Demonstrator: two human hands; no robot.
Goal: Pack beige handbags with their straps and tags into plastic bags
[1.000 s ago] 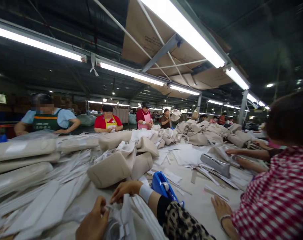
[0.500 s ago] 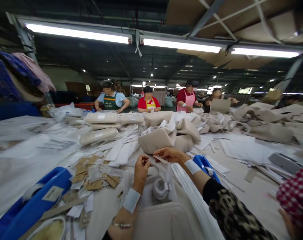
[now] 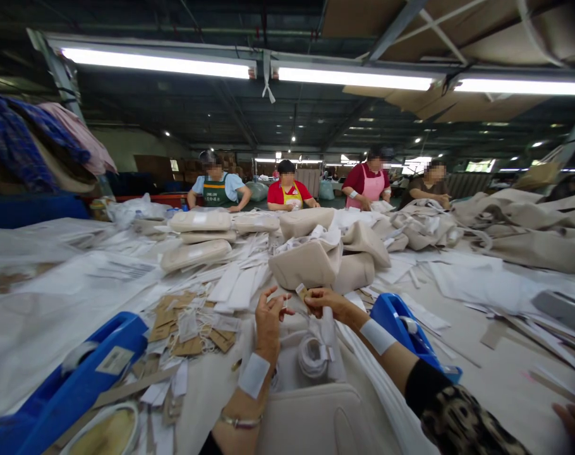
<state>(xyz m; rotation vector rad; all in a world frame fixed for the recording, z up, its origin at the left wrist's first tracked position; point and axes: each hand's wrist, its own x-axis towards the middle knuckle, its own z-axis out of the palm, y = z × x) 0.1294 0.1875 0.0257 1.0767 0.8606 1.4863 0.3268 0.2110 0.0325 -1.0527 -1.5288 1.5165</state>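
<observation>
My left hand and my right hand are raised close together above the table, fingers pinched. Between them is a small brown tag on a thin white string; the right fingers pinch the tag and the left fingers pinch the string. Below the hands lies a clear plastic bag with a white roll inside. A beige padded piece rests nearest to me. White patches are stuck on both wrists.
A blue tape dispenser sits right of my right arm, another at the near left. Brown tags, white strips and beige cushions cover the table. Several workers stand at the far side. Another person's hand shows at bottom right.
The view swung left and down from the person in the checked shirt. My hands rose from the plastic bag and now pinch a tag and string between them.
</observation>
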